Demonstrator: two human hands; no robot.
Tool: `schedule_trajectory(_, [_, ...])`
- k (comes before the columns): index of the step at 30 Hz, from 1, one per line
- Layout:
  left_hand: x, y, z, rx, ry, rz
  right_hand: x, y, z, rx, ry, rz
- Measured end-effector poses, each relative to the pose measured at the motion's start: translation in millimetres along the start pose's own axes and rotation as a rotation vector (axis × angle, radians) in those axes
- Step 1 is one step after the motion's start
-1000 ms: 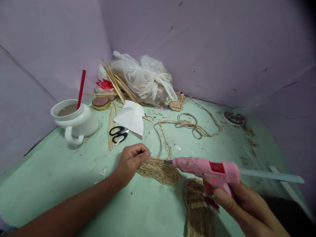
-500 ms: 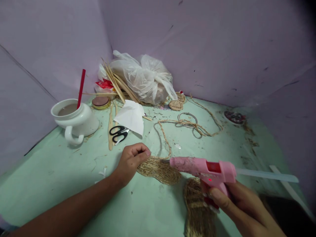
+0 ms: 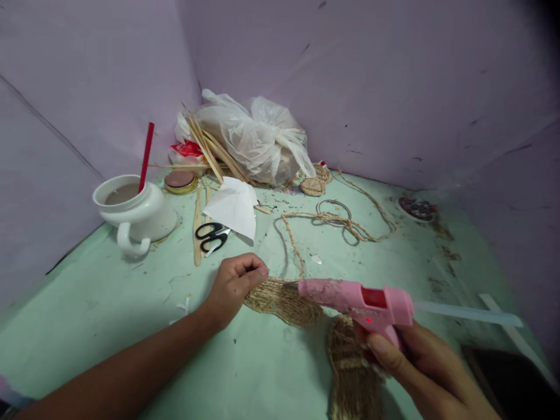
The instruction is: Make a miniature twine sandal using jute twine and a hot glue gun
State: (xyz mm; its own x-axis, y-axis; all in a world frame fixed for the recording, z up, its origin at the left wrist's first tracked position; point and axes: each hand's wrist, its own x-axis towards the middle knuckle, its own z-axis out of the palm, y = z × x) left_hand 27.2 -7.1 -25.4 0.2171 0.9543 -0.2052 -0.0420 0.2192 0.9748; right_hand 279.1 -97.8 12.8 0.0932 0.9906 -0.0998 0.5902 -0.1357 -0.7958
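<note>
My left hand pinches the left end of a sole-shaped piece of coiled braided rope, which lies on the table. From its far edge, a loose braided rope runs away across the tabletop. My right hand is wrapped round a pink hot glue gun with a red light lit on its side. The gun's nozzle is at the far edge of the coiled piece; whether it touches is unclear. A translucent glue stick juts from the gun's back. Below the gun lies a second woven sole-shaped piece, partly hidden by my right hand.
A white pot with brown liquid and a red stick stands at left. Black-handled scissors and white paper lie beyond my left hand. A tied plastic bag rests against the wall; a small dish sits at right.
The glue gun in my right hand has shifted slightly left along the coiled rope piece. My left hand keeps its hold on the piece.
</note>
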Motion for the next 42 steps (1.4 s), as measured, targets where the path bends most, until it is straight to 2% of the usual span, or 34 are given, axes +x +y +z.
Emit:
schedule_trajectory(3, [0, 1, 0.5, 0.002, 0.006, 0.0, -4, 6, -3, -0.015, -0.05, 0.035])
schedule_trajectory(9, [-1, 0, -0.3, -0.002, 0.007, -0.006, -9, 19, -5, -0.014, -0.013, 0.042])
schedule_trajectory(20, [0, -3, -0.7, -0.01, 0.01, -0.013, -3, 10, -4, 0.036, -0.011, -0.036])
schedule_trajectory(28, [0, -1, 0.1, -0.015, 0.008, -0.016, -5, 19, -5, 0.031, -0.113, -0.022])
schedule_trajectory(36, [0, -1, 0.0, -0.019, 0.018, -0.018, -6, 20, -2, 0.054, -0.136, 0.015])
schedule_trajectory(42, [0, -1, 0.3, -0.026, 0.018, -0.019, -3, 13, -5, 0.051, -0.117, -0.012])
